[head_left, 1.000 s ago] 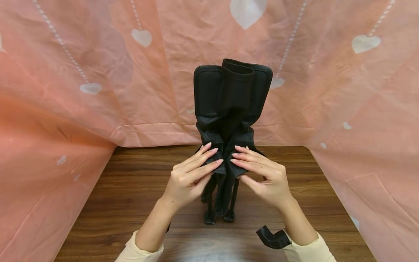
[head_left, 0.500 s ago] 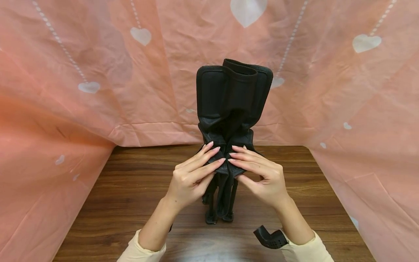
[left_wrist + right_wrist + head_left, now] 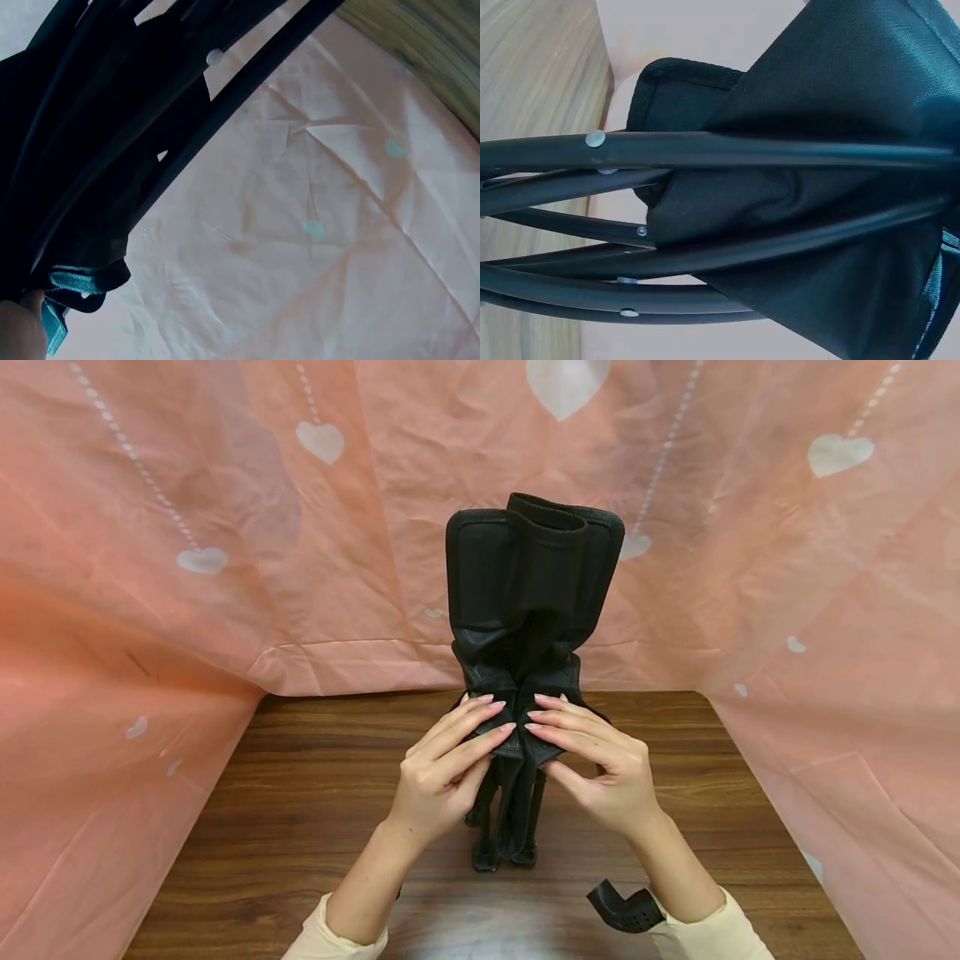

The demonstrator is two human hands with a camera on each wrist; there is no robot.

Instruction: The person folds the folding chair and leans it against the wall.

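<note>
A small black folding chair [image 3: 551,577] stands upright on the table, mostly folded, its backrest at the far side and its seat bunched in the middle. My left hand [image 3: 442,768] pinches the near left corner of the seat, fingers on top and thumb beneath. Mirroring it, my right hand [image 3: 600,768] pinches the near right corner, and the two corners almost meet. Dark fabric sags down between the legs [image 3: 485,835]. Riveted tubes [image 3: 780,154] run past the seat cloth [image 3: 817,97] in the right wrist view. At the left wrist view's lower corner, a fingertip [image 3: 21,334] touches the stitched edge.
The chair's feet rest on a dark wooden table [image 3: 300,793]. Pink cloth [image 3: 360,568] with white hearts encloses the back and both sides. A bent black plastic piece [image 3: 626,908] sits by the right sleeve [image 3: 708,935].
Both hands have drawn slightly closer together, narrowing the gap between the seat's two near corners. The chair has kept its place, with only a slight shift.
</note>
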